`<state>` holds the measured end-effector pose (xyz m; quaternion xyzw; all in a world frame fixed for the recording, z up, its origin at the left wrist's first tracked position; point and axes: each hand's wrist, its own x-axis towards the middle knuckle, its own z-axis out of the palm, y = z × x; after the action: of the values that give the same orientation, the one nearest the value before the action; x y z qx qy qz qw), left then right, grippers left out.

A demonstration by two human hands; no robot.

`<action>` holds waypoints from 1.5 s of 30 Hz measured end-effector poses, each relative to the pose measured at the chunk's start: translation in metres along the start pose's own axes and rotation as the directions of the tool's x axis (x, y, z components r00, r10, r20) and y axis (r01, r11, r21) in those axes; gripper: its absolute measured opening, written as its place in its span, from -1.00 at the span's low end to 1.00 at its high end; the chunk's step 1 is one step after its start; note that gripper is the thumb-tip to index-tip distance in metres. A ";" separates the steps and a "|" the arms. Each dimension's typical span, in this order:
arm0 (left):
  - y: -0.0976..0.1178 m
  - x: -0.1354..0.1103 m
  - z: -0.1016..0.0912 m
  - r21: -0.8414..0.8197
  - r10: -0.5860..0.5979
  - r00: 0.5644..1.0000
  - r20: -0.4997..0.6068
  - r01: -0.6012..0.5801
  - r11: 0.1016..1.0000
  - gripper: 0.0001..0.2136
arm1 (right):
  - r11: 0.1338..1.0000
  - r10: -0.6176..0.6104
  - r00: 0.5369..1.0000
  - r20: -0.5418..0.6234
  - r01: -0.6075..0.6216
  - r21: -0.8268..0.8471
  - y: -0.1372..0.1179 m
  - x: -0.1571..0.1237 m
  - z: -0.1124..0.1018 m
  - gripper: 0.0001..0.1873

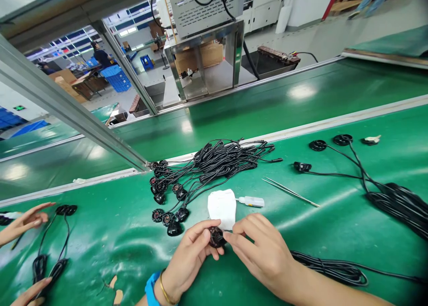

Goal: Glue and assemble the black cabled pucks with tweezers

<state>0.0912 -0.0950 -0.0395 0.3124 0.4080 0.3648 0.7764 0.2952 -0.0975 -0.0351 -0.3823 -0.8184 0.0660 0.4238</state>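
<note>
A glossy green sheet (321, 225), rippled and catching the light, covers the worktop, and beyond a pale edge strip runs a smooth green belt (227, 112). Thin, rubbery-looking black cables lie looped in a tangled heap (227, 161) near that strip, their round ends clustered to the left. At the far right a second coil of cable (397, 203) spreads in long, shiny strands. The right hand (256, 243) is bent, thumb and forefinger pinched together at the near edge of the part; whether they grip anything fine I cannot tell. The left hand (190, 257), with a blue band and a gold-coloured bangle at the wrist, grasps the part between thumb and fingers. Just beyond both hands lies a soft white pad (222, 205), roughly square, with slim metallic tweezers (290, 191) and a small translucent bottle (252, 202) to its right. Smallest is the round black part (216, 237) itself — hard-looking, hollow-faced — between the left thumb and fingers, its right side meeting the right fingertips.
</note>
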 end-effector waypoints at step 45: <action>-0.009 -0.002 0.011 0.173 0.103 0.989 -0.104 -0.084 0.981 -0.67 | 0.992 0.103 0.995 -0.003 -0.103 -0.079 -0.005 -0.006 0.014 -0.79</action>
<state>0.1024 -0.1033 -0.0403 0.3746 0.4653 0.3824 0.7050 0.2844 -0.1018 -0.0457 -0.4406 -0.7999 0.0556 0.4037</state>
